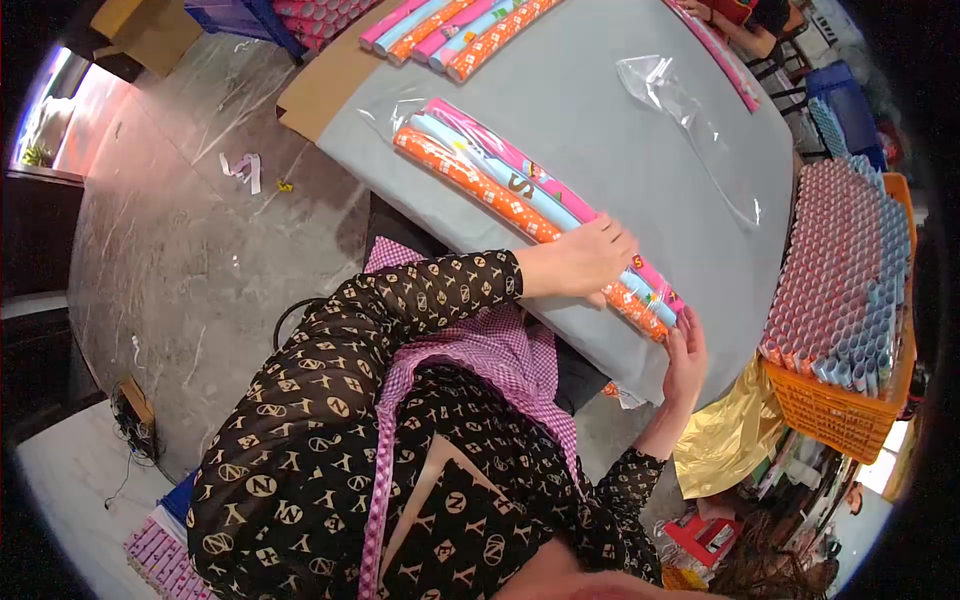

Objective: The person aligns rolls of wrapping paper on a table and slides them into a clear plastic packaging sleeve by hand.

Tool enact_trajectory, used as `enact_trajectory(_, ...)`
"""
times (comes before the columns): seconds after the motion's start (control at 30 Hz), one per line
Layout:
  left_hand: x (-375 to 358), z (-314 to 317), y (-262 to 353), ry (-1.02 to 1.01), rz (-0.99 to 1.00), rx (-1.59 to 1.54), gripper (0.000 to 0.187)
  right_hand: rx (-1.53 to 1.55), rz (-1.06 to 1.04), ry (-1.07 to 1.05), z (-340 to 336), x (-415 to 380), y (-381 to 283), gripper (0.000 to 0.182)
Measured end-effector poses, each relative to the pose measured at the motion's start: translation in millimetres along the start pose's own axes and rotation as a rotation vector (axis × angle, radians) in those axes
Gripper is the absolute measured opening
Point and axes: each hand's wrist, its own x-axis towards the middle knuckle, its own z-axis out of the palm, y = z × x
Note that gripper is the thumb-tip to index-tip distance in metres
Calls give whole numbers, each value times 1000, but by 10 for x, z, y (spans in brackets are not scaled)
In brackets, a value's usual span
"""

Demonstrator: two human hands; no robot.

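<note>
A bundle of pink, light blue and orange wrapping paper rolls (480, 185) lies slantwise on the grey-covered table, inside a clear plastic sleeve whose loose end sticks out at the far left. My left hand (590, 255) is closed over the bundle, right of its middle, fingers across the top. At the near right end of the rolls is my right hand (685, 352), its fingers and thumb closed about the roll ends. Part of the bundle is hidden under my left hand. A loose clear plastic sleeve (690, 125) lies flat farther back on the table.
More wrapped rolls (455, 35) lie at the table's far left, beside a cardboard piece (315, 100). Another person's hand (697, 10) is at the far edge near a pink roll (715, 55). An orange crate (835, 405) packed with rolls stands right. Gold foil (730, 435) hangs below it.
</note>
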Motion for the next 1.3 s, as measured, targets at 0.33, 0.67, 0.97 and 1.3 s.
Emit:
enact_trajectory(0.33,33,78,141,13,17,7,82,21,29,-40,48,-97,-65,54)
enact_trajectory(0.67,85,163,260,39,10,59,70,2,73,-57,154,-118,-145,52)
enact_trajectory(0.97,121,198,324,59,19,39,67,18,111,-65,207,-99,-151,50)
enact_trajectory(1.3,120,116,352,80,43,128,67,27,90,-81,314,-115,-191,49)
